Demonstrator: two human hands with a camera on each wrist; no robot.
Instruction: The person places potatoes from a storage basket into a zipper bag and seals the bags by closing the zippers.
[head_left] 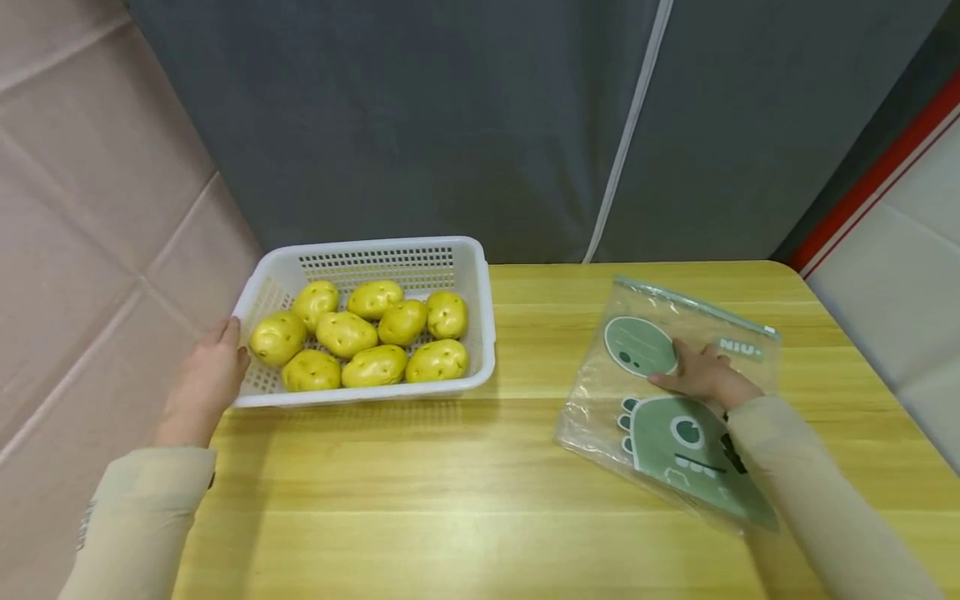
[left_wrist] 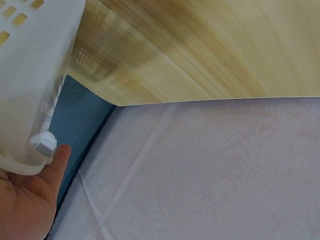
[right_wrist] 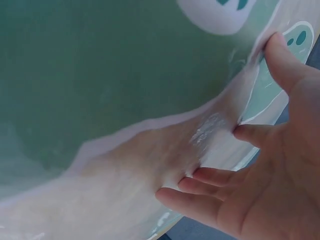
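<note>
A white plastic basket (head_left: 480, 250) with slotted walls stands at the back left of the table and holds several yellow potatoes (head_left: 346, 335). My left hand (head_left: 206, 371) grips its left end; in the left wrist view a finger and the palm lie at the rim of the basket (left_wrist: 30, 95). On the right lies a clear zip bag (head_left: 592, 408) with green cartoon prints and a slider zip along its far edge. My right hand (head_left: 705, 375) rests on the bag with spread fingers. In the right wrist view its fingertips touch the plastic bag (right_wrist: 150, 160).
The wooden table (head_left: 450, 483) has light yellow grain. Behind it hangs a dark grey curtain (head_left: 412, 125) with a white cord (head_left: 630, 133). A pale padded wall (head_left: 90, 208) borders the left side, and a white panel with a red band (head_left: 885, 183) stands at right.
</note>
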